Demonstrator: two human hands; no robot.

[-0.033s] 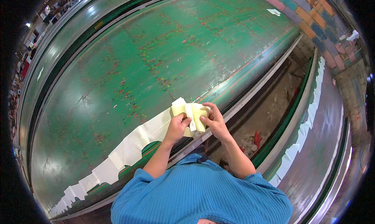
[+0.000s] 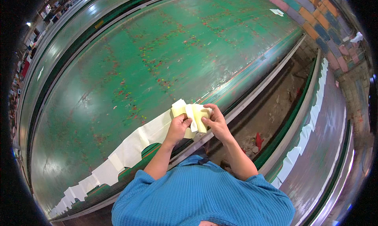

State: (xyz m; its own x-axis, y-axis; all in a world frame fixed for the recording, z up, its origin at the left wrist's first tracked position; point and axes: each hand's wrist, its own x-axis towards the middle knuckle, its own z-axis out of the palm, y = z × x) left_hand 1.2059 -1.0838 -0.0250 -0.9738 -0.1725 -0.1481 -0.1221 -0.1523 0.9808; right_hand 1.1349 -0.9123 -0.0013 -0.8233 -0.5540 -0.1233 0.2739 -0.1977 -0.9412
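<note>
Both of my hands hold a pale yellow, folded piece (image 2: 202,112) that looks like cloth or paper, above the near edge of a long green table (image 2: 165,52). My left hand (image 2: 177,129) pinches its left part, thumb on top. At its right side my right hand (image 2: 216,123) grips the edge between thumb and fingers. A white fold stands up between the hands. Just left of my hands, a row of overlapping off-white pieces (image 2: 128,150) runs along the table's near edge toward the lower left. Whether the held piece joins that row is hard to tell.
Red and yellow specks dot the green table. A rail (image 2: 258,93) borders it, with a dirty walkway (image 2: 271,108) alongside, where a red scrap (image 2: 258,141) lies. Another table (image 2: 315,155) at right carries pale bluish pieces (image 2: 303,135). A coloured brick wall (image 2: 311,17) stands far right.
</note>
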